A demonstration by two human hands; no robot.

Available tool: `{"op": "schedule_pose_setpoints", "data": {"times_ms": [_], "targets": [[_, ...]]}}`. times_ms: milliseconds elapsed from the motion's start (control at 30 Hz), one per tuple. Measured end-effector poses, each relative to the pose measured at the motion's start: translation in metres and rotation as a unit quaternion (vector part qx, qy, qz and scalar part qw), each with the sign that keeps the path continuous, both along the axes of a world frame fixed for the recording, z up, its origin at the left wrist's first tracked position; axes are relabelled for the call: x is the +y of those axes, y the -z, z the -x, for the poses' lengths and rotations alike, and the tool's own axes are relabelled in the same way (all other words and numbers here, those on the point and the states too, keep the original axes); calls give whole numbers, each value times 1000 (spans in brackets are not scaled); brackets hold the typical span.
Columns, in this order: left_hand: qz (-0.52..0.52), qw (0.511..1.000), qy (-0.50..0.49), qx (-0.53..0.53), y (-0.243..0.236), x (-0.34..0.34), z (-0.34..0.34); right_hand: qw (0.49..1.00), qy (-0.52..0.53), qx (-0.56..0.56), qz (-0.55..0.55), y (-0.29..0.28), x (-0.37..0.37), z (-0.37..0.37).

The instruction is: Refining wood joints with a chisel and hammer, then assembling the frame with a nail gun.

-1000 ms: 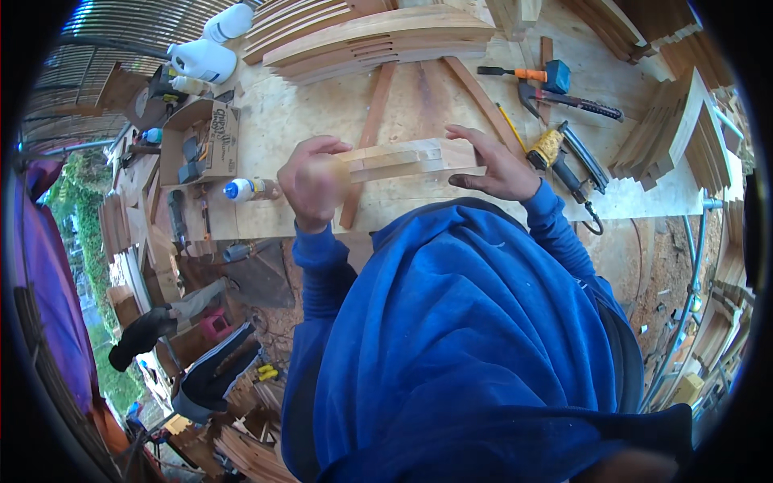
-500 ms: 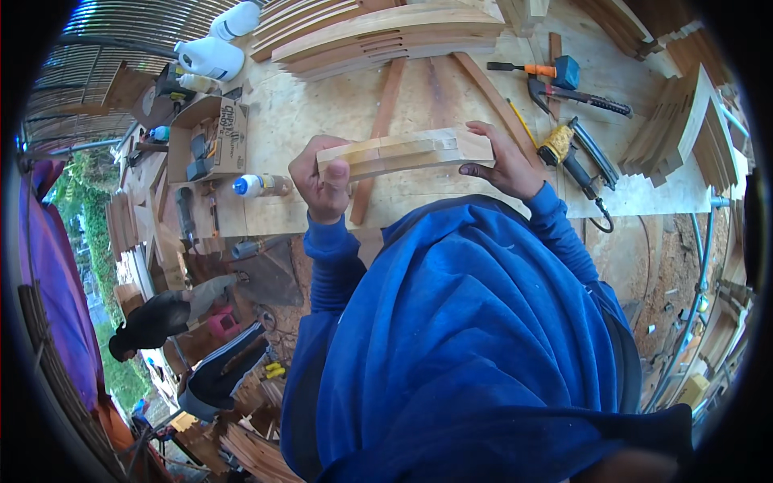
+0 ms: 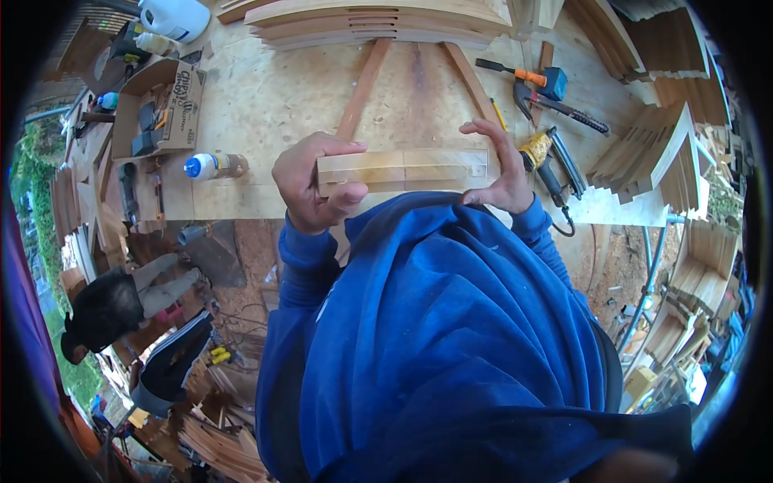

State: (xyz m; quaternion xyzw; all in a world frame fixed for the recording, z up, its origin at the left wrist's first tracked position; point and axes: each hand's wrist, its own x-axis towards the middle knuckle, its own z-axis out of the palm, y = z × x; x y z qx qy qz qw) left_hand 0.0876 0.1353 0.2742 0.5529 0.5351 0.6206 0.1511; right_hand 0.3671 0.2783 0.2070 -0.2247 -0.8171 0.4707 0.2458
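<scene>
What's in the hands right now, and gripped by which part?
A pale wooden piece, gripped at its left end by the left hand; the right hand is spread open at its right end, contact unclear.

Pale plywood bench (image 3: 298, 88) | left: open cardboard box (image 3: 190, 109), blue-capped bottle (image 3: 228, 166) | far side: stacked timber (image 3: 378, 22) | middle: two brown strips (image 3: 365, 88) | right: blue-headed mallet (image 3: 554, 84), claw hammer (image 3: 568, 113), nail gun (image 3: 552, 175), angled boards (image 3: 651, 153)

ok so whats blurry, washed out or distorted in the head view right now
Head view: the wooden piece in the left hand looks fairly crisp; head view, right: the workbench pales to bluish white near its edge; head view, bottom right: a brownish patch blurs; head view, corners: black fisheye surround.
</scene>
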Motion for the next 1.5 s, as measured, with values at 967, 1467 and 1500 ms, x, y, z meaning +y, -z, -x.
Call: {"op": "schedule_pose_setpoints", "data": {"times_ms": [967, 1467, 1500], "targets": [[-8, 997, 70, 34, -8, 40, 31, 971, 54, 203, -115, -58, -4, 74], [-16, 996, 81, 33, -2, 37, 28, 972, 112, 163, -127, -65, -10, 73], [-18, 995, 88, 43, -1, 36, 28, 977, 98, 139, -129, -70, -9, 75]]}}
